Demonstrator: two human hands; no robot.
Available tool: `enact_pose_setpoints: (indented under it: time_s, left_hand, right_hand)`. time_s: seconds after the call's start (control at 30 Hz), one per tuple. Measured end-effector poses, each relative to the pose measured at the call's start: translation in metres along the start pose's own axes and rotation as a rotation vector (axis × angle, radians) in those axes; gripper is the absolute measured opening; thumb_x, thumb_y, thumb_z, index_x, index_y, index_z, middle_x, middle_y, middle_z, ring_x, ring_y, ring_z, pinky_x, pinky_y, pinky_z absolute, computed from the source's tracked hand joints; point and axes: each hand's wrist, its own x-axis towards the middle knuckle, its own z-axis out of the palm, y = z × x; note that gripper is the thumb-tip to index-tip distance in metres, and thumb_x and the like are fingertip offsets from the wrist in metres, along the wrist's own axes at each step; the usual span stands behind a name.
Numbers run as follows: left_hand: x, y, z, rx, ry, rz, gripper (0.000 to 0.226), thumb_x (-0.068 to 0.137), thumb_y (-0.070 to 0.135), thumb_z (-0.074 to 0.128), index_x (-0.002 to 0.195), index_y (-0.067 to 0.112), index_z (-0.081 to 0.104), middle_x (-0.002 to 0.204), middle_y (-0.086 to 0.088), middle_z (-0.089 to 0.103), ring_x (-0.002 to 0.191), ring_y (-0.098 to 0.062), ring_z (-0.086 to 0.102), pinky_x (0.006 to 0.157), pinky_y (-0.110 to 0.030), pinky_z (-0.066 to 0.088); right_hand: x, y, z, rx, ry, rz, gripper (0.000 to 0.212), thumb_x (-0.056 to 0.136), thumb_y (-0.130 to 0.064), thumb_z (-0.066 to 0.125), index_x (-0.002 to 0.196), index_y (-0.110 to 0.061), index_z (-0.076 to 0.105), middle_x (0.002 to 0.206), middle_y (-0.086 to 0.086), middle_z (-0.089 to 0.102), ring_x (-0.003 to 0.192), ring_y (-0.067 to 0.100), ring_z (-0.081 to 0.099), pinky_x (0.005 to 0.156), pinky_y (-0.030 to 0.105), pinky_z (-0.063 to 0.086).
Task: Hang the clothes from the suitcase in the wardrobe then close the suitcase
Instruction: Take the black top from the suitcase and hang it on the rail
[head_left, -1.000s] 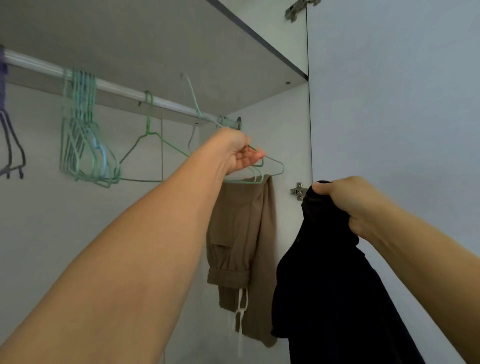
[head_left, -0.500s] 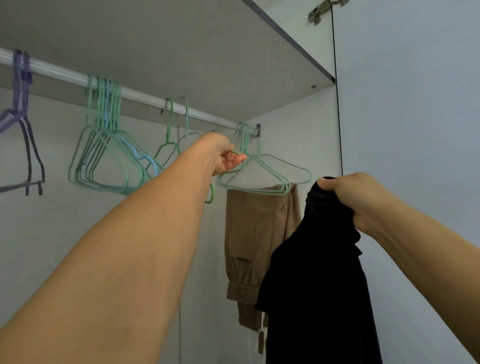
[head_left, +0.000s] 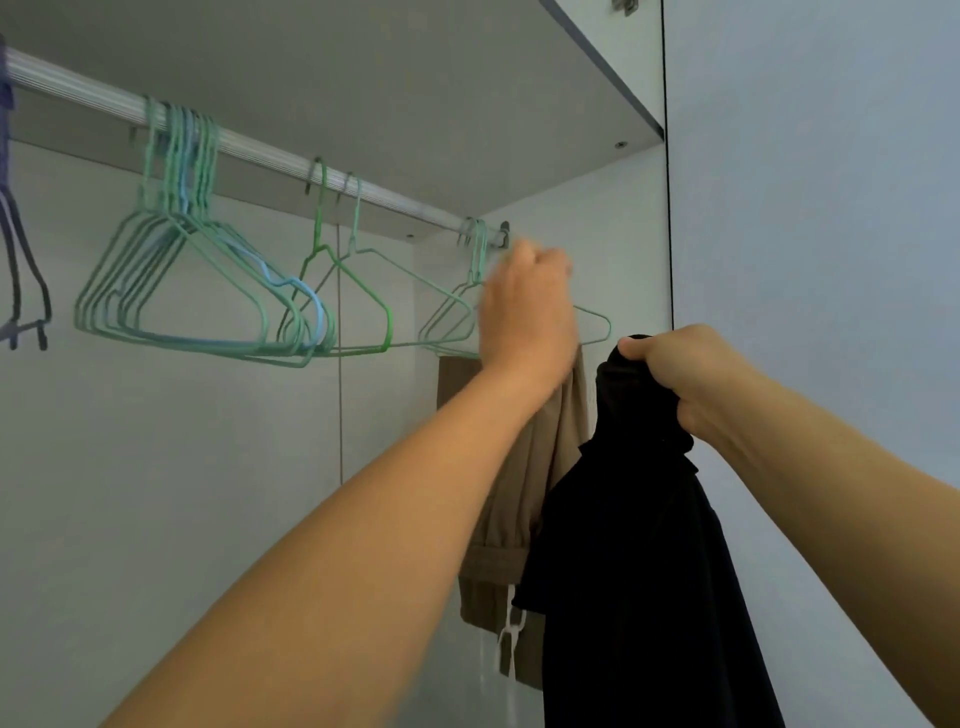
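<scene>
Pale wardrobe walls enclose a silver rail (head_left: 270, 153) under a grey shelf (head_left: 363, 93) in the head view. At left on the rail hangs a bunch of green hangers (head_left: 197, 291), two single ones further right. The left hand (head_left: 527, 312), blurred, reaches up among the hangers at the rail's right end above brown trousers (head_left: 524, 499); its grip cannot be told. The right hand (head_left: 685, 379) clenches a black garment (head_left: 639, 571) hanging beside the trousers.

Both hands raised: left hand (head_left: 527, 306) blurred, seemingly curled; right hand (head_left: 685, 376) fisted
</scene>
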Motion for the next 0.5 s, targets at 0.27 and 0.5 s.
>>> enact_pose_setpoints:
  time_s: [0.27, 0.5]
  left_hand:
    - [-0.004, 0.003, 0.068, -0.456, -0.372, -0.831, 0.043, 0.084, 0.015, 0.062, 0.123, 0.003, 0.048, 0.13, -0.015, 0.045, 0.108, -0.034, 0.056, 0.089, -0.035, 0.05]
    - [0.008, -0.025, 0.104, -0.399, -0.407, -0.968, 0.071, 0.067, 0.049, 0.075, 0.122, 0.009, 0.053, 0.13, -0.016, 0.031, 0.102, -0.033, 0.054, 0.087, -0.036, 0.052]
  right_hand:
    - [0.012, 0.005, -0.021, -0.057, 0.04, 0.028, 0.018, 0.089, -0.014, 0.064, 0.1, -0.001, 0.061, 0.101, 0.018, 0.064, 0.095, 0.034, 0.063, 0.088, 0.045, 0.053]
    - [0.032, 0.013, -0.022, -0.089, 0.062, 0.027, 0.023, 0.089, -0.017, 0.064, 0.103, 0.001, 0.061, 0.102, 0.018, 0.065, 0.094, 0.034, 0.064, 0.089, 0.046, 0.053]
